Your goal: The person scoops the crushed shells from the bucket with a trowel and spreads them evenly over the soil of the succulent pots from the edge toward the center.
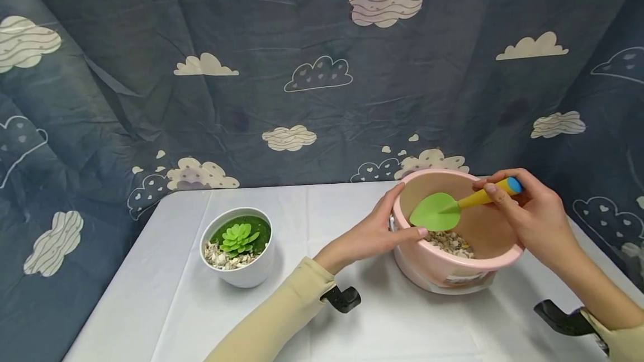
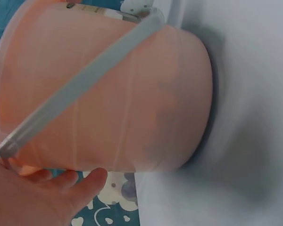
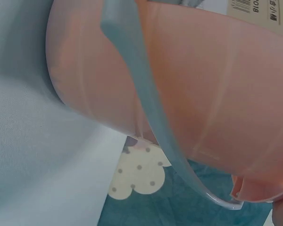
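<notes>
A pink bucket (image 1: 453, 267) stands on the table at the right, with small pale pebbles (image 1: 450, 243) inside. My left hand (image 1: 374, 233) holds the bucket at its left side, thumb at the rim and fingers along the outer wall; the left wrist view shows this hand (image 2: 42, 197) beside the handle's end. My right hand (image 1: 538, 219), over the right rim, grips the yellow and blue handle of a small trowel (image 1: 437, 212). The green blade hangs over the bucket's opening, above the pebbles, with no pebbles visible on it.
At the left of the table (image 1: 322, 211) stands a white pot (image 1: 249, 275) with a green succulent (image 1: 238, 239), pebbles and a green surface. A grey carrying handle (image 3: 146, 103) hangs down the bucket's outside. Behind the table hangs a dark cloth (image 1: 251, 21) with clouds.
</notes>
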Demonstrator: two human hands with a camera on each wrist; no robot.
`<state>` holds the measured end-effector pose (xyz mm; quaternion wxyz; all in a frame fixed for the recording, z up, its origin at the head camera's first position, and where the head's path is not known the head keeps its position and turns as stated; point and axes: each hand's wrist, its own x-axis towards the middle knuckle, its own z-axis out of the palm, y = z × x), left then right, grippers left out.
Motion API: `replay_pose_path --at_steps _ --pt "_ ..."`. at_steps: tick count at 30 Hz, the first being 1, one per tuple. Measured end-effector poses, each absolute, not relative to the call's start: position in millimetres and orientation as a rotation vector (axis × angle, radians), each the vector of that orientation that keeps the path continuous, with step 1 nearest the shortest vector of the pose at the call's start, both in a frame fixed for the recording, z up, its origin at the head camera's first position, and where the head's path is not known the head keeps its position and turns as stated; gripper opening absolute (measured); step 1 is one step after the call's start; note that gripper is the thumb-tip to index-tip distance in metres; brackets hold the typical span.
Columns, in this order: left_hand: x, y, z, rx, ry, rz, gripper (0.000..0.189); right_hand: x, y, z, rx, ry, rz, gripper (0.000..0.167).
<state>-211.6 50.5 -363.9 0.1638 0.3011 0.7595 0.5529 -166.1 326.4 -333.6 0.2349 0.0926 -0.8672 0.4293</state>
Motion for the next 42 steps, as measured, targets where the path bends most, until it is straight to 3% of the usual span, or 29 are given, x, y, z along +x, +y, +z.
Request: replay_pose_path --at_steps 10,24,42 --pt "-218.9 53.6 -366.4 0.904 2.133 1.584 0.099 -165.9 320.5 -330.1 0.187 -2.496 0.987 0.025" --pt "-222.5 53.0 -368.6 0.887 1.99 1.681 0.101 -168.7 315.4 -325.1 0.276 -2.722 0.774 0.037" --pt "-222.1 53.1 -368.1 0.826 1.968 1.724 0.101 -173.0 319.5 -325.0 0.357 -2.571 1.015 0.044"
